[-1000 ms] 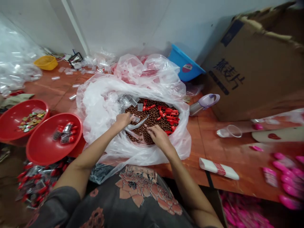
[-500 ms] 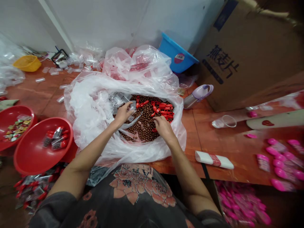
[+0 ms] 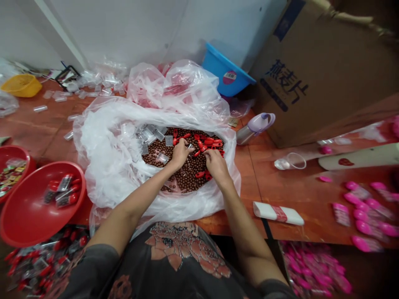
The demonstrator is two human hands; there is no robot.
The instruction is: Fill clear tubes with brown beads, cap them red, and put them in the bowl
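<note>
My left hand (image 3: 181, 154) is over the middle of a bed of small brown balls (image 3: 187, 174), its fingers closed on a small clear plastic container (image 3: 190, 145). To its right, my right hand (image 3: 215, 165) has its fingertips pinched at a red cap (image 3: 197, 153), beside a heap of red caps (image 3: 213, 142). The balls lie in an opened white plastic bag (image 3: 102, 145). Several clear containers (image 3: 149, 133) rest on the balls at the left, and another clear container (image 3: 162, 158) lies nearer the left wrist.
At the left stands a red basin (image 3: 28, 207) with filled, red-capped containers (image 3: 64, 191). Behind the bag is a blue basin (image 3: 218, 62). A bottle (image 3: 249, 128), a large cardboard box (image 3: 314, 83), a tissue pack (image 3: 277, 213) and pink-capped containers (image 3: 364, 214) are on the right.
My left hand has moved right, toward my right hand, and now holds a clear container. My right hand stays by the red caps. The whole view has shifted slightly.
</note>
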